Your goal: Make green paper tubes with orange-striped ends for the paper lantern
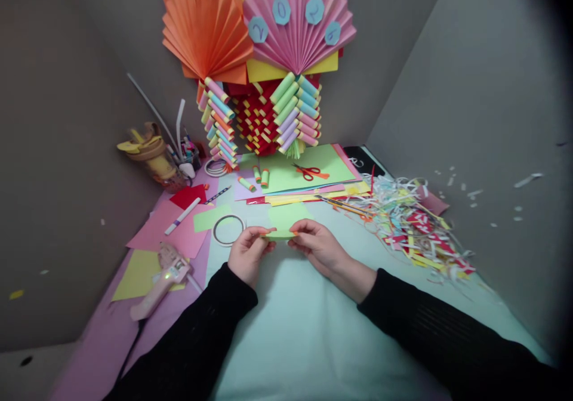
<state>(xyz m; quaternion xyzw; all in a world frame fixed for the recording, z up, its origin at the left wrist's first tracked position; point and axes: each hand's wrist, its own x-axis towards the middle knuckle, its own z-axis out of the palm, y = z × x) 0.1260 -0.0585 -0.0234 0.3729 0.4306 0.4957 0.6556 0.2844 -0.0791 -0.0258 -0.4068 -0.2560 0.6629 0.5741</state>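
Between my two hands is a green piece of paper (280,234) with orange showing at both ends, held level above the pale blue tabletop. I cannot tell whether it is rolled all the way. My left hand (249,252) pinches its left end between thumb and fingers. At the other end, my right hand (319,247) is closed in a similar pinch. A light green sheet (292,211) lies just behind the held paper. Beside my left hand rests a roll of tape (229,230). Farther back are several small green paper rolls with orange ends (265,178).
A glue gun (165,278) with a green light lies at left, near a marker (182,216). Red-handled scissors (307,172) sit on stacked coloured paper (329,156). Paper scraps (412,225) are heaped at right. Folded paper fans (298,22) hang behind.
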